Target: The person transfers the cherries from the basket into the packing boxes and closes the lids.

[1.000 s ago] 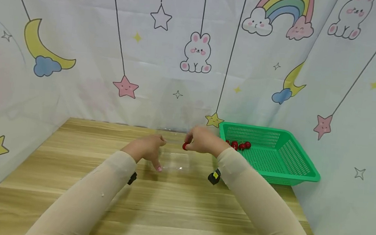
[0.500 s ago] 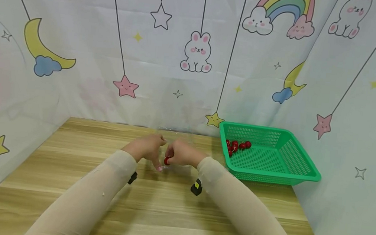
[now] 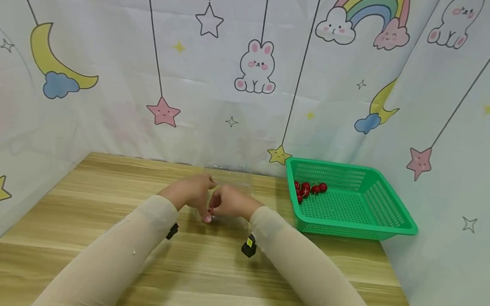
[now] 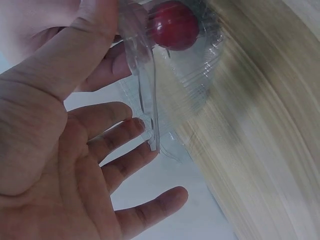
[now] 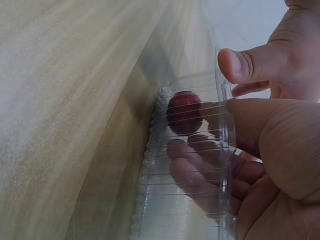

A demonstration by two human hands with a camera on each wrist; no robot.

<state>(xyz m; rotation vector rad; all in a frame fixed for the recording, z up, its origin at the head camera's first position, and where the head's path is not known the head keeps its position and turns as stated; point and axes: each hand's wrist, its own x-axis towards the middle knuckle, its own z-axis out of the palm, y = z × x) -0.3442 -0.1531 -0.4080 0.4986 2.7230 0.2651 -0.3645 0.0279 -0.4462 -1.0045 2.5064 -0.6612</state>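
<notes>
A clear plastic box (image 3: 230,177) with a ribbed wall lies on the table, its lid side raised toward the back. My left hand (image 3: 190,191) spans the box's left end, thumb at the front rim and the other fingers spread loosely near its edge in the left wrist view. My right hand (image 3: 233,202) reaches over the box with its fingers inside. At those fingertips is a dark red cherry (image 5: 185,114), low in the box; the thumb and fingers meet it from one side. Through the clear wall, the left wrist view also shows the cherry (image 4: 175,25).
A green plastic basket (image 3: 354,226) stands at the back right with several red cherries (image 3: 306,189) in its left part. Behind the wooden table (image 3: 217,272) hangs a printed white cloth (image 3: 111,127). Another cloth side rises at the right.
My right hand has carried the cherry leftward and down from the box's right side into its left end, close to the left hand. The left hand has stayed in place.
</notes>
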